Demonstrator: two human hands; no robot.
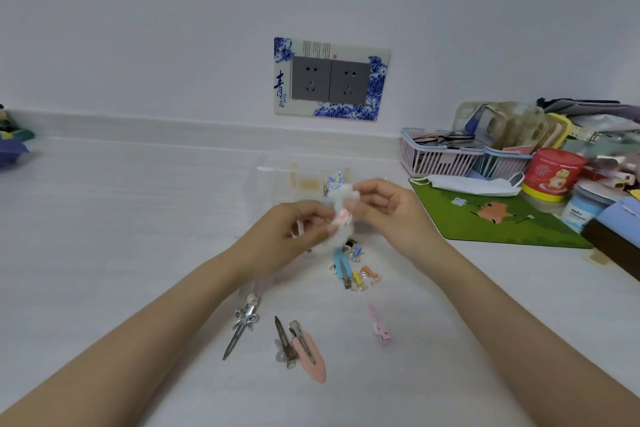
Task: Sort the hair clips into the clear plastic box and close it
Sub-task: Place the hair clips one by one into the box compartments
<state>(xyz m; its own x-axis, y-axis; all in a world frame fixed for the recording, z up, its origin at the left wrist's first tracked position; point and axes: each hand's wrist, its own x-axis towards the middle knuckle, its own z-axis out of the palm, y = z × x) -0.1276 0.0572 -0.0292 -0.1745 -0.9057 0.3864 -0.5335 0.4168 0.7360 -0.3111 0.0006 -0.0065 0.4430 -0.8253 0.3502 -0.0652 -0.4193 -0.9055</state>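
Both my hands hold a white fluffy hair clip (341, 218) with a small pink charm above the table. My left hand (294, 229) pinches its lower part and my right hand (384, 208) pinches its upper end. The clear plastic box (277, 177) stands open just behind my hands, with a patterned item inside. Loose clips lie in front: a blue clip (341, 267) among several tiny coloured ones, a silver bow clip (242, 322), a pink flat clip (311, 355) beside a brown one, and a small pink clip (379, 324).
A green mat (485, 218) lies at the right with a white face mask (474, 184) on it. Behind it stand pink baskets (440, 159), a red tin (550, 173) and other clutter. A wall socket (330, 80) sits above the table's back edge.
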